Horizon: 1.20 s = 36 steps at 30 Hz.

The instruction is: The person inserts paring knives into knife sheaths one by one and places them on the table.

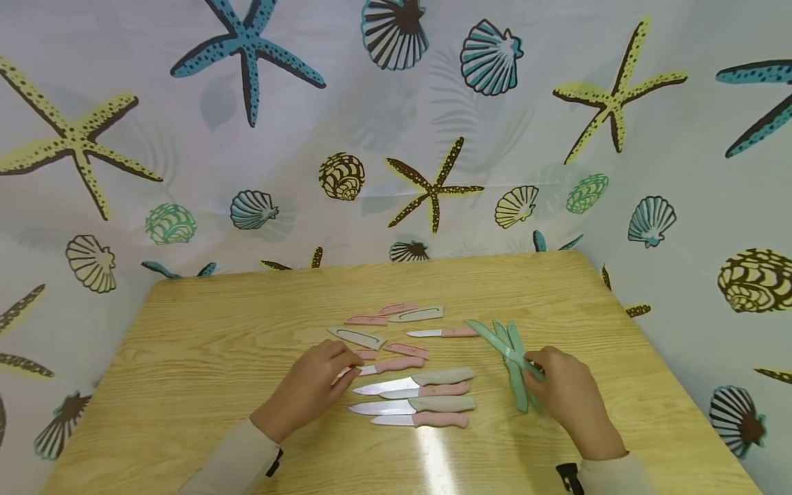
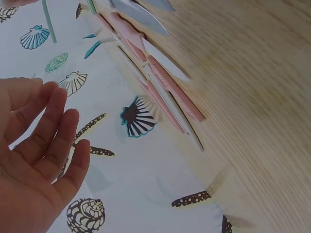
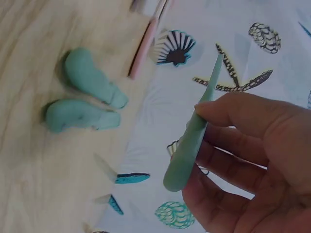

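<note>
A green knife in a green sheath [image 1: 491, 337] is pinched at its handle between the thumb and fingers of my right hand [image 1: 568, 390]. It is tilted above two other green knives [image 3: 82, 115] lying side by side on the table. My left hand [image 1: 311, 386] hovers by the blade of a pink-handled knife [image 1: 405, 364], its fingers loosely bent and nothing between them in the left wrist view. Below that knife lie a beige-handled knife [image 1: 442, 376] and several more knives in a stack of rows, blades to the left.
Behind the rows lie loose pink sheaths [image 1: 406, 350] and beige sheaths [image 1: 417, 314], with another pink-handled knife [image 1: 456, 332] near the green ones. The wooden table [image 1: 216, 344] meets a patterned cloth [image 1: 297, 137] at its back and sides.
</note>
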Motion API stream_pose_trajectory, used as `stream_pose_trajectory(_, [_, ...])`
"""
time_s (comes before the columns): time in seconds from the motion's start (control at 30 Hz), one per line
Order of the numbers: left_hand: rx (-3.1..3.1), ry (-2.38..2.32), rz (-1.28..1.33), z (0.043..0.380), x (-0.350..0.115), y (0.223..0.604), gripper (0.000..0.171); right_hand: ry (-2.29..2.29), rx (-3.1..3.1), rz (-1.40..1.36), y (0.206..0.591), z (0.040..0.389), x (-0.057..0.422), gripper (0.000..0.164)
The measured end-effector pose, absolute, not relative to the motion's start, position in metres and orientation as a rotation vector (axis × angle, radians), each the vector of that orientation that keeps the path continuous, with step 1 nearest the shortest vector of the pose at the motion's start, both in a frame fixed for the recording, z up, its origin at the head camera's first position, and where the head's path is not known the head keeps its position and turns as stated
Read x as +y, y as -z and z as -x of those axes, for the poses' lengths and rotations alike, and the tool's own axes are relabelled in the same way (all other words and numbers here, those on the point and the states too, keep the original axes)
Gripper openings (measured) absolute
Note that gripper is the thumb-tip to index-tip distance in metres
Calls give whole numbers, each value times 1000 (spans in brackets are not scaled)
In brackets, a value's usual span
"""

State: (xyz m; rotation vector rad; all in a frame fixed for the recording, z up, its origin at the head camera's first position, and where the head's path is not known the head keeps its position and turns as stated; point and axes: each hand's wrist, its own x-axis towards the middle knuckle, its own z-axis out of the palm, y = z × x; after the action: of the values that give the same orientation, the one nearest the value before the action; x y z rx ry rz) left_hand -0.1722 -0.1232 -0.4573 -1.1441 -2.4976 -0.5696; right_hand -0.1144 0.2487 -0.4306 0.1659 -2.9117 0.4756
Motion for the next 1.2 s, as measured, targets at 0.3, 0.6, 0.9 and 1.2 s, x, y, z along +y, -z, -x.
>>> stream_pose_trajectory(0.3, [-2537,542,1108,176,-131,463,10,-544,-2982,163,452,123,289,23])
stream_pose_trajectory(0.6, [-2568,542,1092,179,-133,464,10,-641,-3155,328,466,129,294,27])
stream_pose_trajectory(0.9, [-2596,518,1079,182,-134,461,11,-651,-3151,306,470,132,289,19])
stream_pose_trajectory(1.2, [-2606,526,1089,184,-130,461,9,-618,-3148,295,473,134,288,21])
